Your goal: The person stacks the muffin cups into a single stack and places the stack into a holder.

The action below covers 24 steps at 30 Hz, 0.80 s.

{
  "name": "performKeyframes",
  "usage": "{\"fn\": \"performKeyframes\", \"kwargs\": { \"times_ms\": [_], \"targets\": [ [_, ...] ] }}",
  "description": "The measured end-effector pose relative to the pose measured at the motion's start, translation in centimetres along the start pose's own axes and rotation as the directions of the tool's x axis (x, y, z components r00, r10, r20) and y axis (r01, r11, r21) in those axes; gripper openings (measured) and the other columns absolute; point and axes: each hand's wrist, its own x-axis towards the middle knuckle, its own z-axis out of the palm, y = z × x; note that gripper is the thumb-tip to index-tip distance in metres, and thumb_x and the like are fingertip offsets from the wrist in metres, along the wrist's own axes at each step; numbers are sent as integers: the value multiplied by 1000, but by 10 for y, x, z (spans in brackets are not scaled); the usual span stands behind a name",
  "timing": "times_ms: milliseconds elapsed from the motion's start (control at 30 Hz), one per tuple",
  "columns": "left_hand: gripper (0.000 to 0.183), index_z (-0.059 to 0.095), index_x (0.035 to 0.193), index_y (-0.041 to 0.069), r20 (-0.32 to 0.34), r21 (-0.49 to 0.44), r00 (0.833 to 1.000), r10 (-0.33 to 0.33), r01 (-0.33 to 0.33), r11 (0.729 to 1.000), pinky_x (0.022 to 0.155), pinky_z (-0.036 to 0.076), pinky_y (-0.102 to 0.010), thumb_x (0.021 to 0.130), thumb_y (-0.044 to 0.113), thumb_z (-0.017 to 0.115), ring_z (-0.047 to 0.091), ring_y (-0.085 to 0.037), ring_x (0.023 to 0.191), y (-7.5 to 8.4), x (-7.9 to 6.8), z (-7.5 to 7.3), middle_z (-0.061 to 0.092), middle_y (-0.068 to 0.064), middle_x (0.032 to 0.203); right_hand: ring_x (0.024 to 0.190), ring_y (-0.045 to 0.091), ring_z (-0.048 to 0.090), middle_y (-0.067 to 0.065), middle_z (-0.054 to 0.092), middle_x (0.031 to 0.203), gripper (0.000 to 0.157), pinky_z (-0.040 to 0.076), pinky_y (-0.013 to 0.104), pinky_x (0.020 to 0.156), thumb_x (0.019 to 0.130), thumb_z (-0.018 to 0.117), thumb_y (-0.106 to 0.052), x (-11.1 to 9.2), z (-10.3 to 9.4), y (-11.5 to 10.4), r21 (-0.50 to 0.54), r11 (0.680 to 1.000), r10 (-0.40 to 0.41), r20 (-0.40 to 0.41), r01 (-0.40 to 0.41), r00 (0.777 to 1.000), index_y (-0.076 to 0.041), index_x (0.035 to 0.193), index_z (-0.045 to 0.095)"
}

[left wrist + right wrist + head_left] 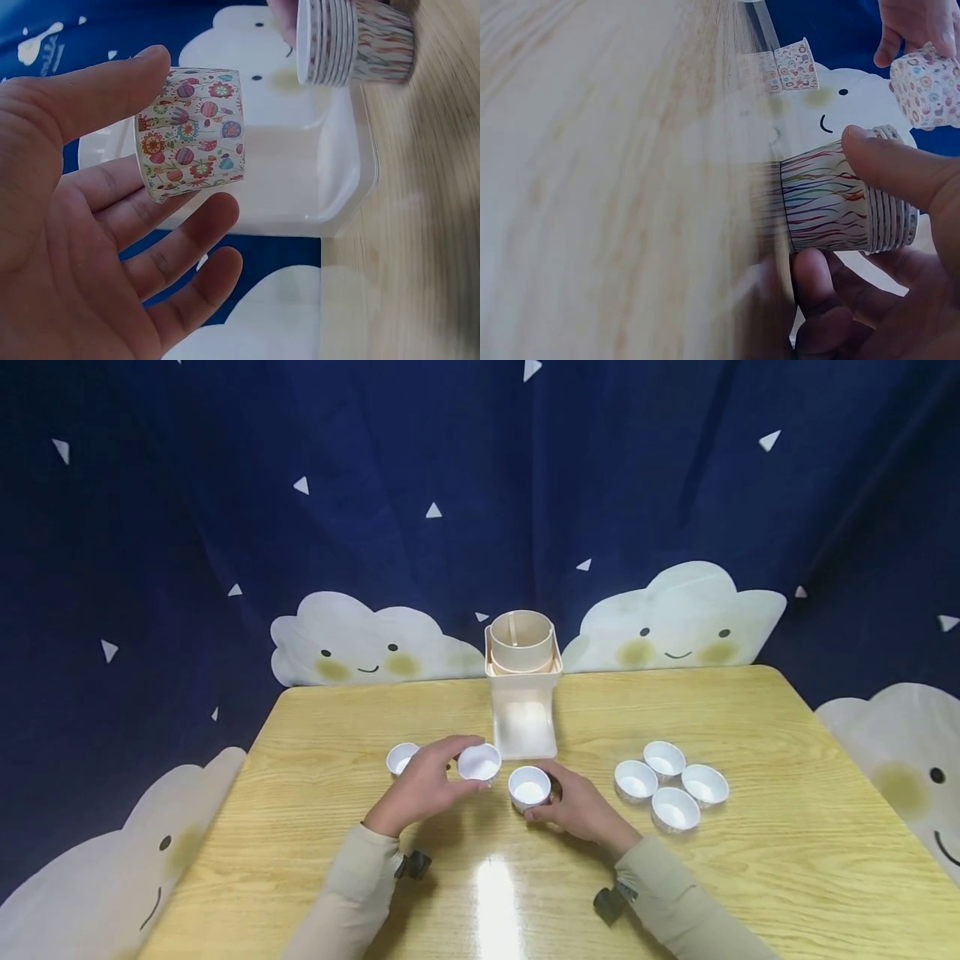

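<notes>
My left hand (426, 787) pinches a small paper cup (480, 763) between thumb and fingers, off the table. The left wrist view shows flowers printed on that cup (196, 131). Just to its right, my right hand (581, 806) grips a stack of nested paper cups (529, 787). Wavy coloured stripes mark the outermost cup of this stack (825, 199), and several rims show at its mouth. Its base is at or very near the tabletop; I cannot tell whether it touches. Left of my left hand stands another paper cup (402, 757), partly hidden by the hand.
A cream plastic stand with a round holder (522, 652) on top stands behind the hands, its base (525, 731) towards me. Several white-lined paper cups (676, 811) are grouped on the wooden table (300, 827) at right. A dark blue curtain (420, 435) hangs behind.
</notes>
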Motion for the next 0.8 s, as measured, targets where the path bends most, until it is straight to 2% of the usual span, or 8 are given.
{"fn": "performKeyframes", "kwargs": {
  "times_ms": [167,367,567,800],
  "targets": [
    [58,61,134,10,1,1,999,37,-37,999,89,53,-50,81,22,82,64,-22,113,7,4,3,66,-6,130,109,22,62,5,69,117,68,46,45,97,73,88,-26,-1,-1,2,-7,1000,-12,-2,12,1000,-17,134,57],
    [57,61,134,13,-9,11,999,40,-40,999,92,53,-45,81,22,82,62,-21,119,11,8,10,65,-4,132,107,21,62,4,69,116,67,46,43,95,74,88,-26,-1,-3,3,10,1000,-30,10,30,999,-18,133,57],
    [58,62,133,15,-8,38,999,48,-48,998,94,52,-40,79,22,83,63,-19,118,13,11,16,66,-2,130,108,21,61,3,69,119,66,44,41,95,75,87,-26,-1,-3,3,26,998,-49,26,48,998,-18,134,57],
    [58,61,133,12,4,22,997,78,-78,997,103,49,-41,80,18,83,61,-23,124,15,14,24,65,-6,133,105,19,61,4,69,118,67,46,40,93,75,87,-25,0,-2,3,42,998,-52,34,50,998,-20,135,57]
  ]
}}
